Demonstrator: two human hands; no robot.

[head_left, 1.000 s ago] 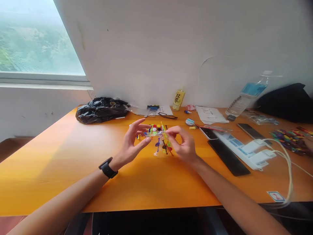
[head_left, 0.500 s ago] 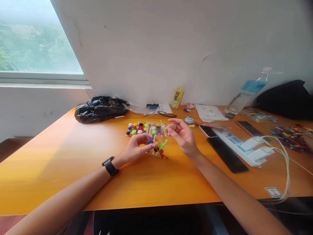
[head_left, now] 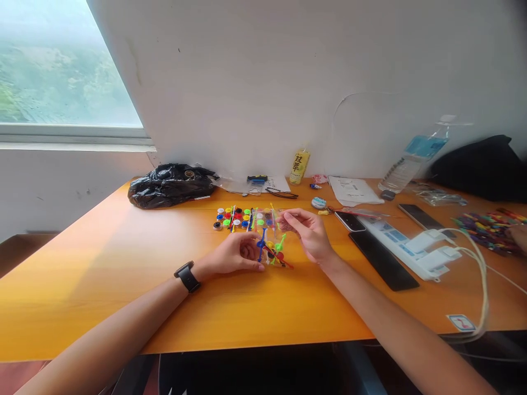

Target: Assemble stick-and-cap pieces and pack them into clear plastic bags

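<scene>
A clear plastic bag (head_left: 272,255) holds several colourful arrow-shaped pieces with round hubs, in blue, green, red and other colours. My left hand (head_left: 230,253), with a black watch on its wrist, curls around the bag's left edge, thumb low and fingers above. At the bag's upper right, my right hand (head_left: 308,236) pinches its see-through top part between thumb and fingers. Behind the bag, more round pieces (head_left: 236,215) in white, black, green, yellow and red lie in rows on the table, with thin coloured arrows among them.
A black plastic bag (head_left: 171,185) lies at the back left. Along the wall stand a yellow can (head_left: 299,167) and a tilted water bottle (head_left: 415,156). To the right are phones, a dark slab (head_left: 382,260), a power strip (head_left: 399,247) with cables, and another person's hand (head_left: 517,237) by coloured pieces.
My left thumb has shifted down from over the bag's pieces to its lower left edge. My right fingers have closed in on the bag's top. The bag has tilted and moved slightly right.
</scene>
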